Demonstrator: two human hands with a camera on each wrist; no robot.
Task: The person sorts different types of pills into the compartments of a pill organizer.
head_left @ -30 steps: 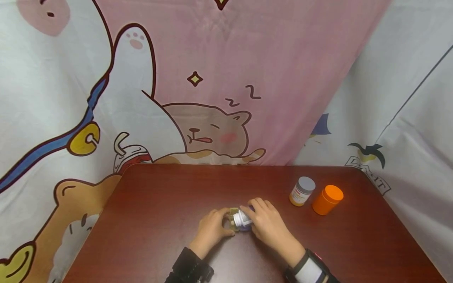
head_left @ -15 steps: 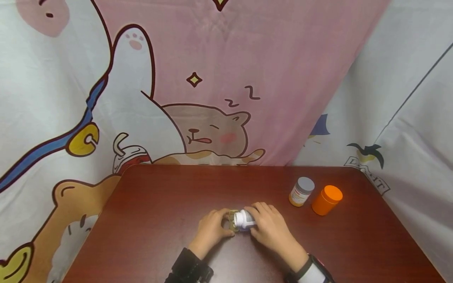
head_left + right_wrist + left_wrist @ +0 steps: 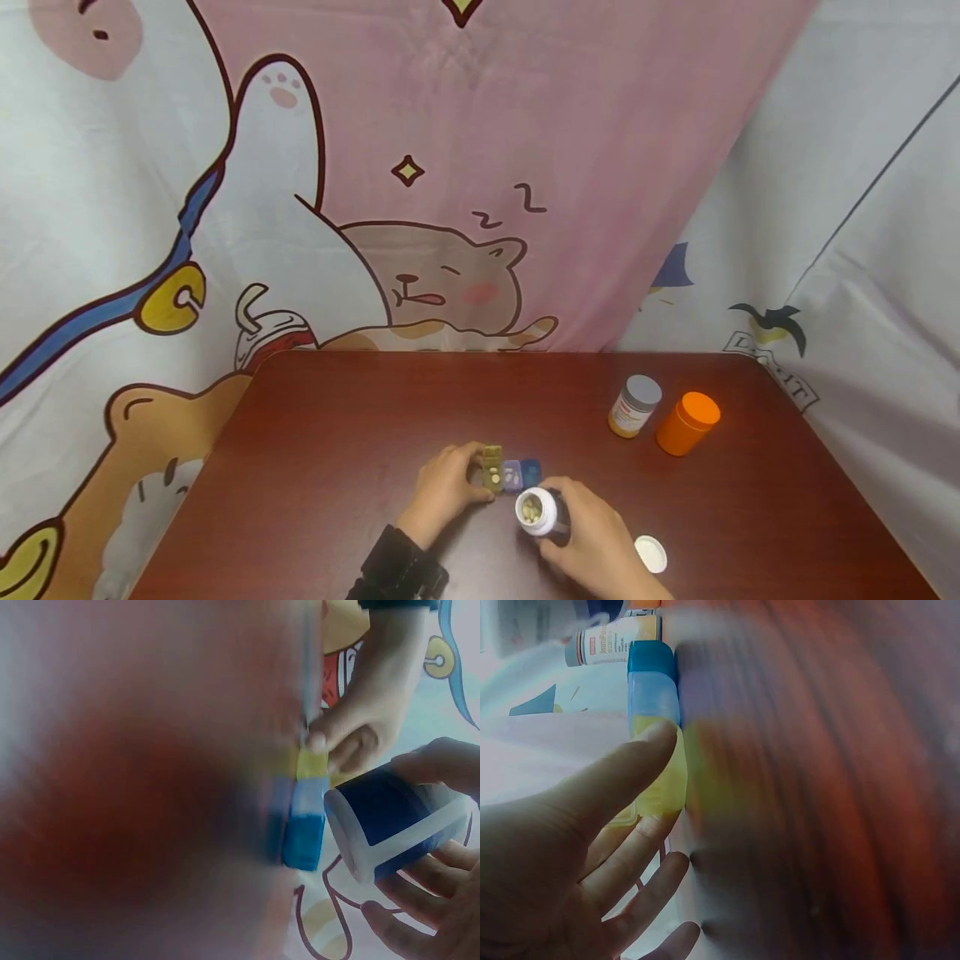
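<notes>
My left hand (image 3: 442, 487) holds a small pill organizer (image 3: 512, 476) on the table, thumb and fingers on either side of its yellow end. Pale tablets show in the yellow and the light blue compartments; a darker blue compartment forms the right end. In the left wrist view the thumb presses the yellow compartment (image 3: 664, 776). Just right of the organizer, my right hand (image 3: 600, 537) grips an uncapped white pill bottle (image 3: 552, 518) with a dark blue label. The bottle is tilted, and yellowish tablets show through its mouth in the head view. Its base faces the right wrist view.
A white cap (image 3: 651, 554) lies on the table beside the right forearm. Farther back on the right stand a grey-capped bottle (image 3: 634, 407) and an orange bottle (image 3: 687, 424). A patterned cloth (image 3: 450, 167) hangs behind the table.
My right hand has drawn the bottle from over the organizer toward me, leaving the organizer in view. The white cap now shows. My left hand stays on the organizer.
</notes>
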